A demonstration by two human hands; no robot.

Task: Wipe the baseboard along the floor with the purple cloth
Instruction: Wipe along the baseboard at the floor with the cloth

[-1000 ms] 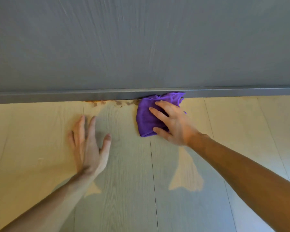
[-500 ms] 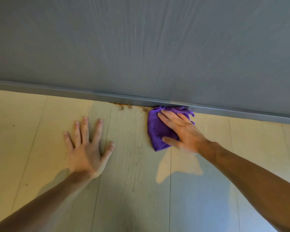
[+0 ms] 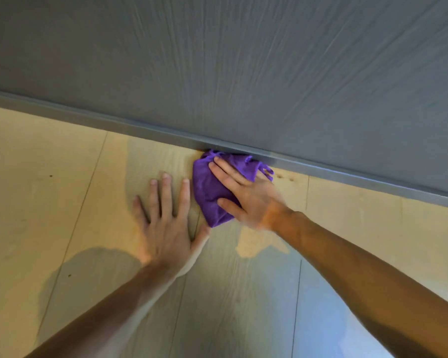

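Observation:
A grey baseboard (image 3: 88, 116) runs along the foot of the grey wall, slanting down to the right. The crumpled purple cloth (image 3: 207, 192) lies on the floor with its far edge pressed against the baseboard. My right hand (image 3: 246, 195) lies flat on top of the cloth, fingers spread, pressing it down. My left hand (image 3: 166, 218) rests palm down on the floor just left of the cloth, fingers apart, thumb close to the cloth's near corner.
The pale wooden plank floor (image 3: 49, 202) spreads on all sides. Small brown marks (image 3: 285, 177) sit on the floor by the baseboard just right of the cloth. The grey wall (image 3: 243, 60) fills the upper half of the view.
My right hand has slid the cloth leftward along the baseboard, over the brown marks, so it now lies close to my left hand. The view has tilted and shifted.

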